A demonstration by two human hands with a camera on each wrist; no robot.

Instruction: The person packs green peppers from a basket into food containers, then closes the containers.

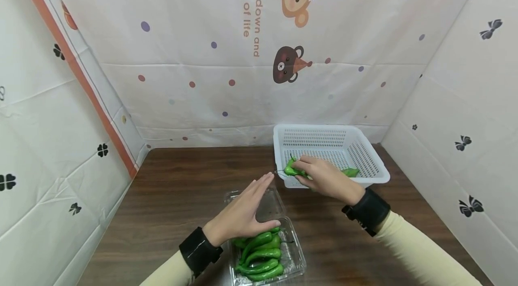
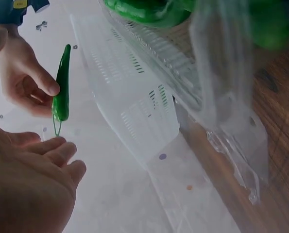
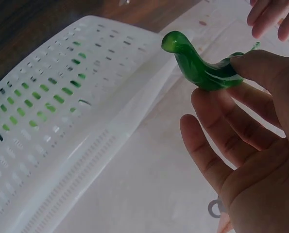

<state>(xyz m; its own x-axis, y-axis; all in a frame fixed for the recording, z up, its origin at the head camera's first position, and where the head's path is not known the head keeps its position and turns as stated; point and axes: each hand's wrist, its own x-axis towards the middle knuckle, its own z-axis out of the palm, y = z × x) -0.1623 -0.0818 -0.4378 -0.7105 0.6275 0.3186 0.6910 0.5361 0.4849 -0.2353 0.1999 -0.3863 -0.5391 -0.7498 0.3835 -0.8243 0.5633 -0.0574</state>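
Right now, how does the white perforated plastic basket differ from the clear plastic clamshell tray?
The white perforated plastic basket is opaque and slotted; the clear plastic clamshell tray is see-through and unslotted. The basket is larger, at the table's far edge; the tray sits near, below the left hand. The tray holds a pile of green peppers; at the basket, the right hand pinches one green pepper. Both rest on the table.

A glossy, smooth green pepper [image 3: 202, 68], a matt white perforated plastic basket [image 1: 366, 151], a clear shiny plastic clamshell tray [image 1: 293, 259] and a dark wood-grain table [image 1: 182, 182].
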